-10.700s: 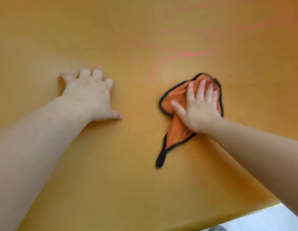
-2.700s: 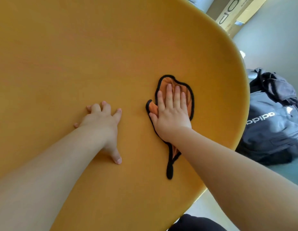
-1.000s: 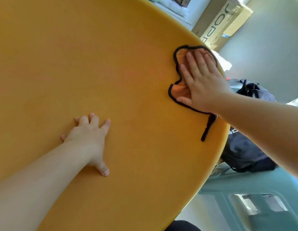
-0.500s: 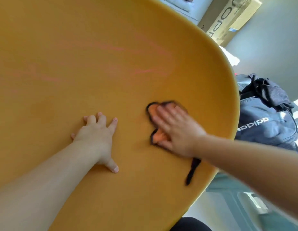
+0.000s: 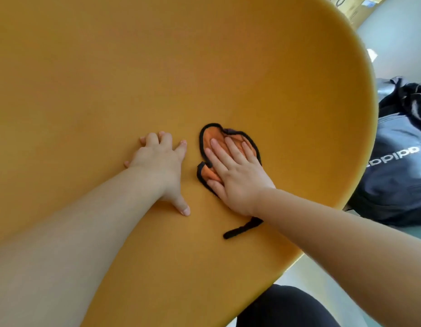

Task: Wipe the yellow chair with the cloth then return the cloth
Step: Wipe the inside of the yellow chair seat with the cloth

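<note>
– Orange cloth (image 5: 211,135), black-edged, in the head view: how will it handle?
– Soft and light, I'd judge. It lies bunched on the chair (image 5: 204,67), just right of the frame's centre. It should slide easily under a palm, but it could ruck up or slip out if the pressure is slack. A black loop (image 5: 240,229) trails from it toward the lower right, below the wrist.
– Where to take hold?
– Wiping needs no hold, just a flat palm on its middle. For carrying it back, pinch a bunched fold or that loop.
– And the right hand (image 5: 237,178)?
– Laid flat on the cloth, fingers straight and a little apart, pressing it to the yellow surface. It grips nothing.
– The left hand (image 5: 157,164)?
– Just left of the cloth, not touching it. It is spread on the chair, thumb out toward the bottom of the frame, holding nothing. Bracing, I'd guess.
– Anything else?
– A dark bag (image 5: 398,175) at the right edge, beyond the chair's rim.
</note>
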